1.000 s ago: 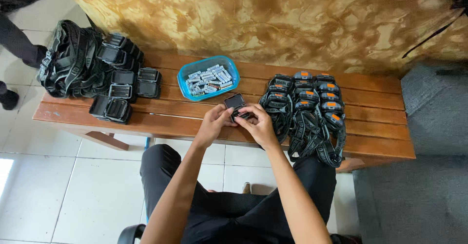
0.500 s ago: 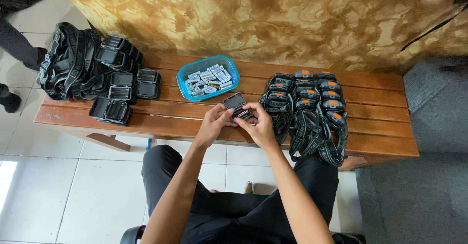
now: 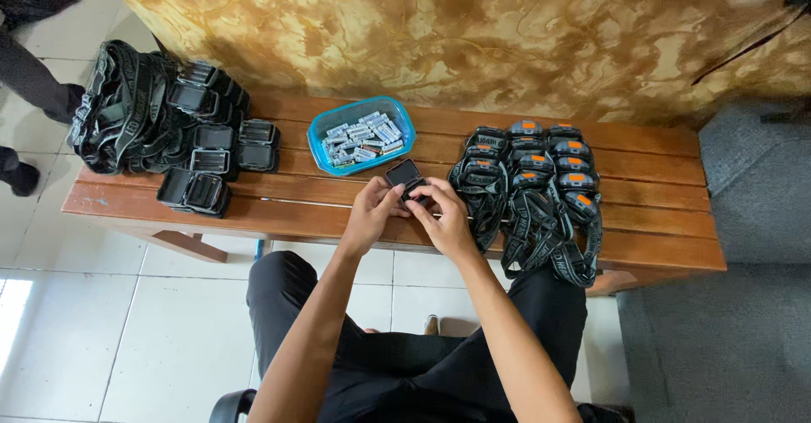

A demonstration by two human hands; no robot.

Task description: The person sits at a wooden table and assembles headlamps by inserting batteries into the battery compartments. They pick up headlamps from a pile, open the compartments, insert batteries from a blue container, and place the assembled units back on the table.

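Over the middle of the wooden bench (image 3: 355, 212), both hands meet on one small black headlamp (image 3: 405, 176) — its back cover stands flipped up, tilted toward the wall. The left hand (image 3: 369, 213) has its fingers curled around the near left side of the lamp, thumb on top, while the right hand (image 3: 445, 216) pinches the right side with fingertips closed on the body; whether a battery sits between those fingers I cannot tell, the spot is too small. Set against the picture half a second back, very little has shifted: the hands keep the same meeting point just in front of the blue tray (image 3: 323, 159), the cover is up in both, and the only change is a slight tightening of the right fingers over the lamp — so the work on this one lamp looks, to my eye, unfinished, mid-fitting rather than done. The tray of small silver batteries (image 3: 361, 136) lies just beyond the hands, untouched. To the right, a neat set of strapped lamps with orange buttons (image 3: 541, 178) lies close beside the right wrist; far to the left a heap of straps and open black lamp bodies (image 3: 160, 127) sits well apart. A dark shoe (image 3: 19, 178) shows at the left edge, as before.
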